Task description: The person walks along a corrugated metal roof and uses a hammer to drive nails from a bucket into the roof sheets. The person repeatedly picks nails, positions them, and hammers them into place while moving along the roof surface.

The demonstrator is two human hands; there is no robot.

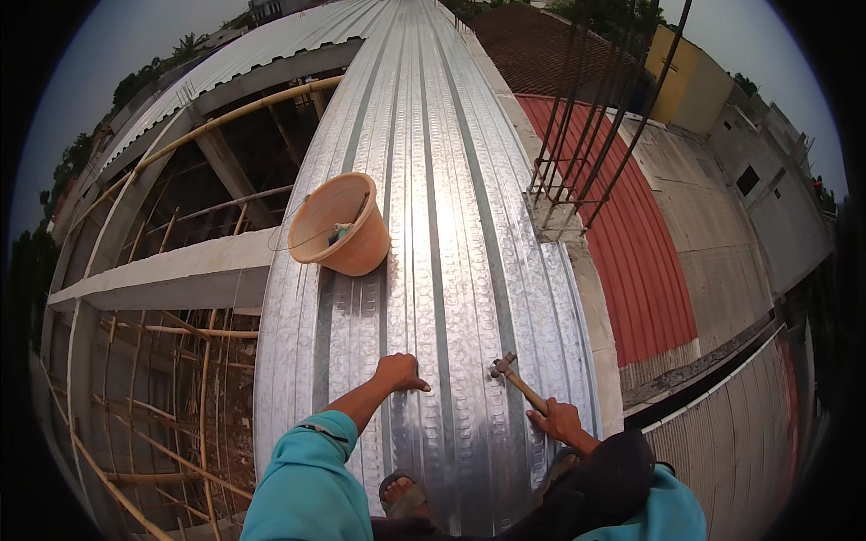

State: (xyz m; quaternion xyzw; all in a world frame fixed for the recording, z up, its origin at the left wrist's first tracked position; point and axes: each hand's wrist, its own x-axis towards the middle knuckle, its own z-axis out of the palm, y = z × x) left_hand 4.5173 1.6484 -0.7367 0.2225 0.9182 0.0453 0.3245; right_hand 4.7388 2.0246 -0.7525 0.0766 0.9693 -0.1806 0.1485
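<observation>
My right hand (561,422) grips the wooden handle of a hammer (523,385), its metal head over the ribbed deck. My left hand (398,372) is closed, fingers curled and thumb pointing right, low over the shiny corrugated metal decking (415,316). Whatever lies inside those fingers, if anything, is hidden. Ahead and to the left, an orange bucket (365,243) stands tilted on the decking. A small green and white item (339,232) shows inside it, and a thin wire loops at its left side.
Left of the decking, the drop holds concrete beams (162,279) and bamboo scaffolding (206,397). Upright rebar (577,126) rises from the concrete edge at right. Beyond lie a red corrugated roof (631,261) and grey roofs. My sandalled foot (397,489) rests on the metal.
</observation>
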